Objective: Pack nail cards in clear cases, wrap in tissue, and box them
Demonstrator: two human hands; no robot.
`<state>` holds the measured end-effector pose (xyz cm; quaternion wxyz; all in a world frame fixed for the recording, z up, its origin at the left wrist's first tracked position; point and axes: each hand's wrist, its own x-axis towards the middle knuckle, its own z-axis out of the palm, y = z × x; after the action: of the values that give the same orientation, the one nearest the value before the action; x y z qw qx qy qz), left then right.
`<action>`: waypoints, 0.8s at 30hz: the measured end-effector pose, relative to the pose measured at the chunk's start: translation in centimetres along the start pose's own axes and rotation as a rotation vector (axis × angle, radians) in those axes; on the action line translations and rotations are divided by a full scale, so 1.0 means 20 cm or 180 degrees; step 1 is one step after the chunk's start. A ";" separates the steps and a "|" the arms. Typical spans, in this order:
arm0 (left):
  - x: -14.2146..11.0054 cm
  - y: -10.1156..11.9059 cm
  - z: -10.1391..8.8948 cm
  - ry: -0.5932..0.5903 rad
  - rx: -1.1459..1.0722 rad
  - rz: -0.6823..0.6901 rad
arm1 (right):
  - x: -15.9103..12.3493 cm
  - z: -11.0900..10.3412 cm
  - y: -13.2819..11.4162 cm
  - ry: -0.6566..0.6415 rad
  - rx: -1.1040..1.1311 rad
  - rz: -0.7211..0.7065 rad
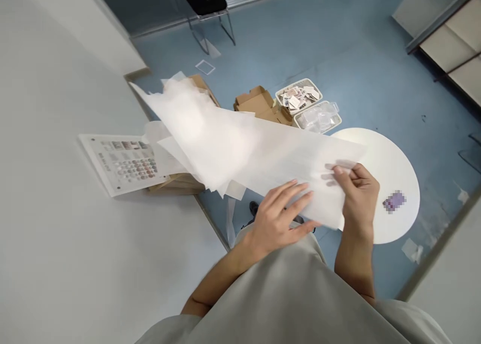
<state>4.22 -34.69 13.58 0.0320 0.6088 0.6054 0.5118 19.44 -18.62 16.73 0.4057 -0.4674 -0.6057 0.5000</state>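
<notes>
A long sheet of thin white paper point(270, 148) stretches in front of me from a crumpled bunch of similar sheets on the left. My right hand point(356, 191) pinches its right end between thumb and fingers. Flat on the lower edge of the sheet lies my left hand point(283, 213), its fingers spread. Below the bunch of sheets, a printed board point(128, 166) with rows of small pictures leans out at the left, partly covered by paper.
Open cardboard boxes point(257, 103) stand beyond the sheet. Beside them are a white basket of small cards point(298, 96) and another with clear plastic point(317, 117). A round white table point(394, 158) bears a blurred purple item point(394, 201). A black chair point(205, 0) stands far back.
</notes>
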 end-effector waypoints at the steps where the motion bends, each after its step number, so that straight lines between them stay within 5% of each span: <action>1: 0.02 -0.01 -0.01 -0.0072 -0.0081 -0.0142 | 0.01 -0.11 0.03 0.0148 -0.0035 0.0090; 6: 0.19 -0.14 0.00 0.0023 0.0251 -0.1035 | -0.01 -0.62 0.28 0.0770 -0.0021 0.0321; 10: 0.33 -0.28 0.21 -0.0131 0.0678 -0.1483 | -0.07 -0.98 0.52 0.1275 0.0107 0.0638; 14: 0.39 -0.39 0.56 -0.0626 0.0755 -0.1674 | -0.13 -1.32 0.75 0.1600 0.0228 0.0966; 20: 0.45 -0.51 1.23 -0.1671 0.0236 -0.2065 | -0.15 -1.79 1.07 0.1577 0.0208 0.1350; 24: 0.48 -0.60 1.67 -0.1710 0.0119 -0.2420 | -0.15 -2.04 1.29 0.1591 0.0198 0.1498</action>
<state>15.49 -4.66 -4.47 0.3620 0.4551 0.7649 0.2770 63.32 -10.59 -1.82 0.4291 -0.6898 -0.3477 0.4681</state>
